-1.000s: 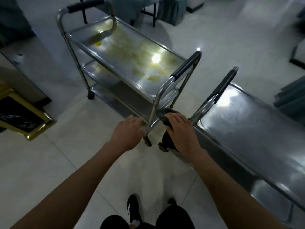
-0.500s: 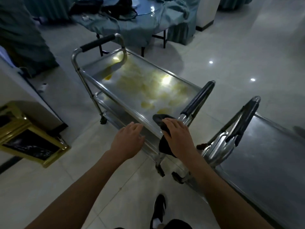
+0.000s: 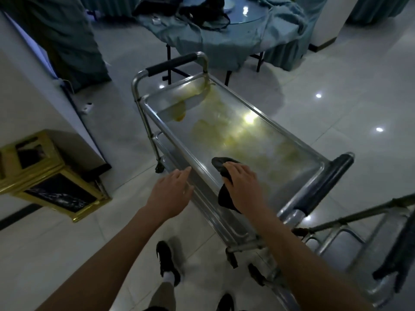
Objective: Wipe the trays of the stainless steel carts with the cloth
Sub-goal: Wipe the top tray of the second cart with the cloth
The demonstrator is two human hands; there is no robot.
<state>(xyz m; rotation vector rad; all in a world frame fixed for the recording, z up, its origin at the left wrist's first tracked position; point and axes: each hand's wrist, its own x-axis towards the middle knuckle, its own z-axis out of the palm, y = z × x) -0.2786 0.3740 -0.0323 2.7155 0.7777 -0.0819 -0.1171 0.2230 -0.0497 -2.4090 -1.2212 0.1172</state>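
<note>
Cloth [image 3: 221, 169] under right hand [image 3: 243, 187]

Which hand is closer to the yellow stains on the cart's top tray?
Right. The right hand holds the dark cloth over the top tray, beside the yellow stains; the left hand is at the tray's near rail.

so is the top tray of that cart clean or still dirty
Still dirty: yellowish smears cover much of the top tray, and the right hand holds the dark cloth only at its near end.
</note>
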